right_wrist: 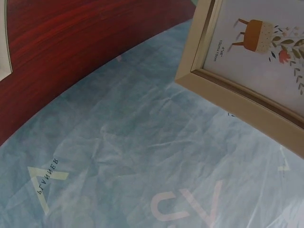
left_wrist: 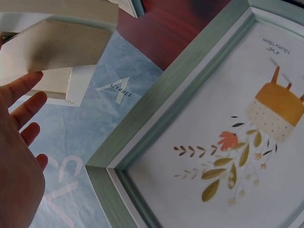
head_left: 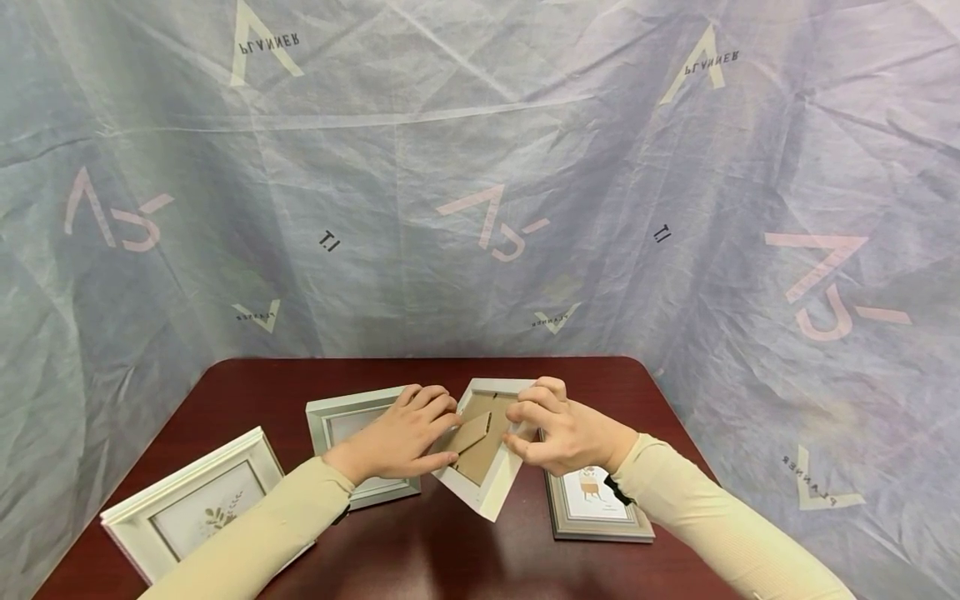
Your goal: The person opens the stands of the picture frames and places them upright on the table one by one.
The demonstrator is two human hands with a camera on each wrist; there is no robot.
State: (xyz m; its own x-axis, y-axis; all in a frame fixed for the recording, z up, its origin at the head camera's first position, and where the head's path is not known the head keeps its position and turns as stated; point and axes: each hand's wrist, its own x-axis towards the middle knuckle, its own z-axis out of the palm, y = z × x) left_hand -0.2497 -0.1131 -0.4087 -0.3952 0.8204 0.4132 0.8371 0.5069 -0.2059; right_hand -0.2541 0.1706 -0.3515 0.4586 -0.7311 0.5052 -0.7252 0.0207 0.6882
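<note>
A white picture frame (head_left: 491, 500) is raised over the table, tilted, its brown backing board (head_left: 480, 462) facing me. My right hand (head_left: 566, 425) grips its right edge with curled fingers. At the opposite side, my left hand (head_left: 408, 433) reaches in with thumb and forefinger at the brown stand flap (head_left: 471, 433). The left wrist view shows fairly straight, spread fingers (left_wrist: 29, 88), one fingertip right at the flap. Behind the left hand, a pale green frame (head_left: 318, 417) is partly covered. The right hand lies outside its own wrist view.
A cream frame (head_left: 123, 508) with a leaf print leans at the left, overlapped by my left sleeve. Below my right wrist, a beige frame (head_left: 600, 531) with a chair print lies on the dark red table (head_left: 382, 558). Grey printed cloth (head_left: 405, 275) hangs behind and beside the table.
</note>
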